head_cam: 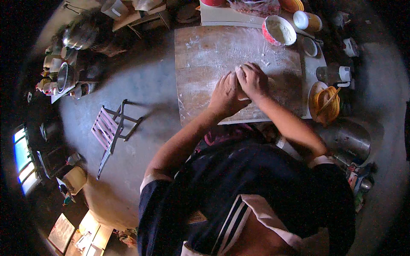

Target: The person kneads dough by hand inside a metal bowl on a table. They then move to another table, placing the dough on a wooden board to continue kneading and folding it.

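Observation:
My left hand [225, 92] and my right hand [254, 80] are together over a floured wooden board [205, 51], their fingertips almost meeting. Both curl around a pale lump that looks like dough [244, 99]. Only slivers of it show at the edges of my hands; the rest is hidden beneath them. White flour dusts my right fingertips. Smears and small crumbs of flour are scattered over the board, mostly beyond my hands. At the board's far right corner stands a red and white bowl [279, 30] holding flour.
To the right are a yellow plastic basket [327, 104] with a stick across it, a clear jug with a white lid [344, 74] and a white-lidded jar [307, 21]. A folding stool [110, 124] stands on the floor at left. A metal pot [354, 140] sits low at right.

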`<state>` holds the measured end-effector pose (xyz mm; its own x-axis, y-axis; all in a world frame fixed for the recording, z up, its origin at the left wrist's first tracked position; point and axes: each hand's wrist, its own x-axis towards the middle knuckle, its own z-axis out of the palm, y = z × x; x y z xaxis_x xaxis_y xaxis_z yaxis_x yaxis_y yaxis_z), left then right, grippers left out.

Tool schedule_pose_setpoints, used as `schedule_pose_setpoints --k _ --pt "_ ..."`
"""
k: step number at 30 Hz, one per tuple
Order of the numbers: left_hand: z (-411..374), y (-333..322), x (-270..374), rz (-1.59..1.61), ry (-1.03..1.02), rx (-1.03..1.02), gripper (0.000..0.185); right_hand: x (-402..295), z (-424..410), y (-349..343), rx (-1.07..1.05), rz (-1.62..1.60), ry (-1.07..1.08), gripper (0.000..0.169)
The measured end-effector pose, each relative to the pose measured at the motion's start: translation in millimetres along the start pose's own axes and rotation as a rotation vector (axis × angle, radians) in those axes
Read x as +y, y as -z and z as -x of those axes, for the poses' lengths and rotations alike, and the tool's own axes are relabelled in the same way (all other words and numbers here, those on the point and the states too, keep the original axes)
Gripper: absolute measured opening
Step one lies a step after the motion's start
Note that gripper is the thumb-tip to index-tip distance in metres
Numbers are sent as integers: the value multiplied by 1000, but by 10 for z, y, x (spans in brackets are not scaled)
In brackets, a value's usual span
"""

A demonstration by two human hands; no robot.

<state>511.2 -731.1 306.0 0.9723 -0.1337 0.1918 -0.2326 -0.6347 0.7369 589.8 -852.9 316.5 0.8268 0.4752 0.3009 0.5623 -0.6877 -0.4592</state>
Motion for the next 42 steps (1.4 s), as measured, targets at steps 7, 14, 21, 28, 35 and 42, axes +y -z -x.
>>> schedule_pose_setpoints --k 7,14,21,28,35,42 --pt "-144 -36 -265 -241 14 -44 69 340 112 -502 145 91 148 41" --pt "-566 -191 -452 -511 121 -72 74 412 -217 -518 149 98 119 23" --pt "-725 -131 -282 -526 161 -99 83 674 -295 -620 147 313 73 21" --pt "45 -15 36 -317 -53 -1 71 151 312 342 -171 17 137 34" --pt "605 -181 105 -462 -184 -174 89 372 1062 425 -382 10 290 87" --pt "148 -127 -21 -359 -101 -59 92 545 550 265 -356 48 273 85"
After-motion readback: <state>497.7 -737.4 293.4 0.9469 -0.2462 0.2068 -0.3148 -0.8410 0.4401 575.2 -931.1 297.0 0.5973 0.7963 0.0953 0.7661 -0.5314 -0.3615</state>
